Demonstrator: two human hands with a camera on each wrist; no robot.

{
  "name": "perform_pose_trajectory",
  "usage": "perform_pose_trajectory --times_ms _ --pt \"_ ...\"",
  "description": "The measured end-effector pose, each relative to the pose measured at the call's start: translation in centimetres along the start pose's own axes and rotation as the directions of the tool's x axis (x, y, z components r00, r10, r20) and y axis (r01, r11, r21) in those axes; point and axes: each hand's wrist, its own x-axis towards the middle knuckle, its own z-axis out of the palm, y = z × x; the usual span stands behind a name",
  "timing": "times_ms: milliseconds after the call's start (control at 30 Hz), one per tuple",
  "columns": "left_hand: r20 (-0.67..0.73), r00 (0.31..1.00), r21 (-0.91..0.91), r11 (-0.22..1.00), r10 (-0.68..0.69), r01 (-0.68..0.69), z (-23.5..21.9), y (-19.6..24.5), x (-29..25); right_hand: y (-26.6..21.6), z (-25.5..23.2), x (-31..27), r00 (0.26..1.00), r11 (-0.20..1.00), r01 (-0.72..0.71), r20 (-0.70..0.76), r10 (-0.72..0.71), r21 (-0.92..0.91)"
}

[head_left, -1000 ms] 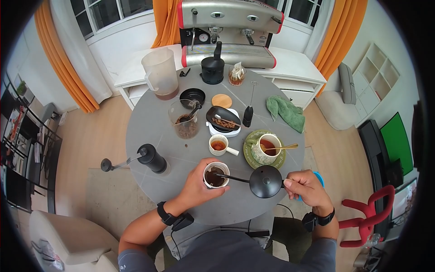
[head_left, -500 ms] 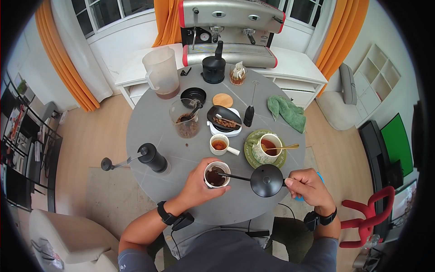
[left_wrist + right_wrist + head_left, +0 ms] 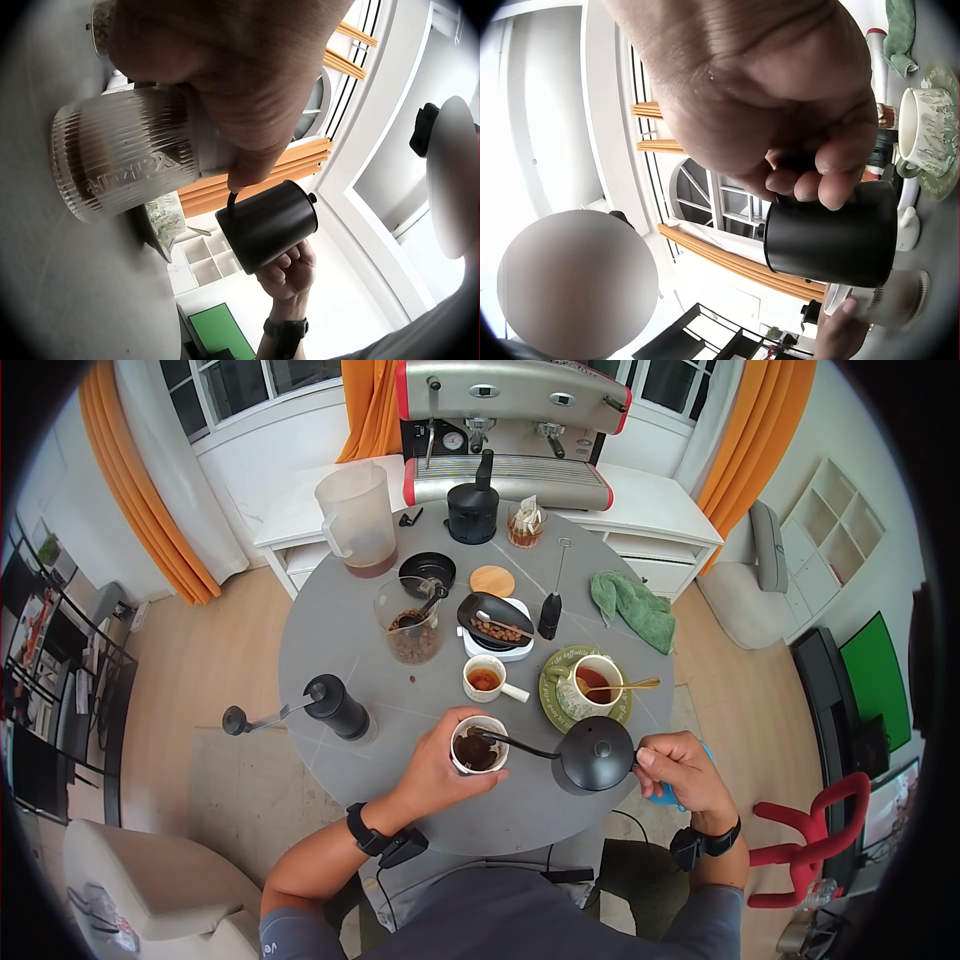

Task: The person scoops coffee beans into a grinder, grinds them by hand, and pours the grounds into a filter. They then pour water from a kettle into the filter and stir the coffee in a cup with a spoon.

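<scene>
My left hand (image 3: 447,760) grips a ribbed clear glass (image 3: 124,150) near its top. Inside its white rim, in the head view, lie wet dark coffee grounds (image 3: 477,752) in what looks like a drip bag. The right hand (image 3: 685,772) holds a black gooseneck kettle (image 3: 594,754) by its handle, fingers curled round it. The kettle's thin spout reaches left, its tip over the grounds. Just beyond the glass stands a small white cup (image 3: 484,679) with amber liquid. A patterned teacup (image 3: 585,705) with dark tea and a gold spoon sits on a green saucer (image 3: 549,712).
A hand grinder (image 3: 340,710) stands at the left. Farther back are a clear jug of beans (image 3: 410,640), a black dish of beans on a white scale (image 3: 500,653), a milk frother (image 3: 549,617), a green towel (image 3: 632,610) and a large pitcher (image 3: 357,525). An espresso machine (image 3: 507,435) stands behind.
The kettle has shifted slightly right and its tilt has changed, showing more of the spout's curve. The left hand and the glass stay in place.
</scene>
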Motion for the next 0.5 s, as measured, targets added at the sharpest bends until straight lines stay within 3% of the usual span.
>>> perform_pose_trajectory --times_ms 367,500 --pt "0.012 0.999 -0.013 0.999 -0.032 0.032 0.0 0.2 0.0 1.3 -0.6 -0.1 0.999 0.995 0.051 0.012 -0.052 0.082" --pt "-0.006 1.0 0.009 1.0 0.023 -0.023 0.0 -0.1 0.0 1.8 -1.1 -0.2 0.997 0.99 0.075 0.024 -0.079 0.123"
